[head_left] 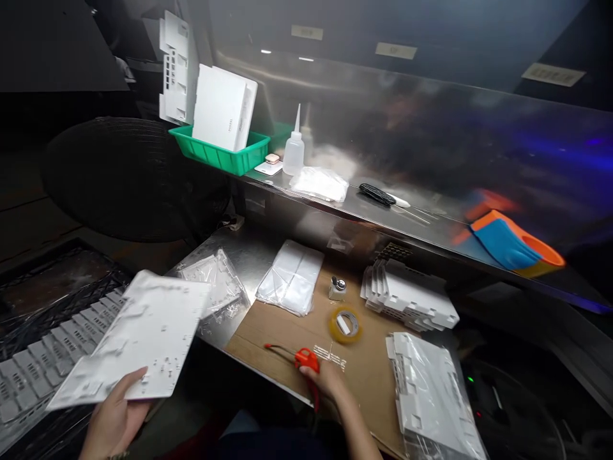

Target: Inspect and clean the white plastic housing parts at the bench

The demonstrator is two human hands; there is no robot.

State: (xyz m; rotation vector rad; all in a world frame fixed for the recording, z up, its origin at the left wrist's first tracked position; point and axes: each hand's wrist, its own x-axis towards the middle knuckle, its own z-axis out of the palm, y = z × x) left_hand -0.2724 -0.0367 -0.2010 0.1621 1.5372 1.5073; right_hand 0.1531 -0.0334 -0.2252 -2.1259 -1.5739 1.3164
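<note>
My left hand [117,415] grips a white plastic panel [148,326] by its lower edge, thumb on the face that carries small clips and holes. The panel is tilted, left of the workbench. In my right hand [326,378] is a red air blow gun [306,360] with a thin nozzle pointing left, over the brown cardboard [268,332]. Just beyond that hand lies a roll of tape [354,333], with a small metal-topped dispenser bottle [337,291] behind it. Behind the held panel sits another white panel in clear plastic [215,281].
White panels fill a black crate [62,348] at left. Clear bags [292,275], stacked panels [416,294] and bagged panels [433,390] lie on the bench. The shelf above bears a green bin [230,160], a squeeze bottle [294,153], screwdrivers [378,194] and an orange-blue tape dispenser [512,243].
</note>
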